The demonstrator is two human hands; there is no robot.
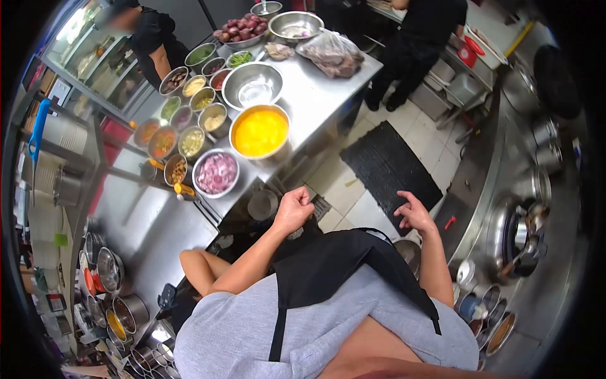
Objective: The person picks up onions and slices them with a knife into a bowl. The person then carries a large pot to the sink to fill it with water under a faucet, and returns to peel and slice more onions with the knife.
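1. Your left hand (293,210): fingers curled inward in a loose fist, near the corner of the steel table (314,95).
2. Your right hand (416,213): fingers apart, index finger extended, others partly bent; seen against the near end of the black floor mat (391,170).
3. Bowl of purple onion pieces (216,172): on the table, ahead and to the left of your left hand, well apart from it.
4. Pot of yellow contents (259,131): just beyond that bowl, at the table's right edge.
5. Wide steel bowl (252,86): behind the pot.
6. Red onions (242,29), heaped, and a filled plastic bag (331,54): at the table's far end.
7. Co-worker in black (156,47): beyond the table, to your left.
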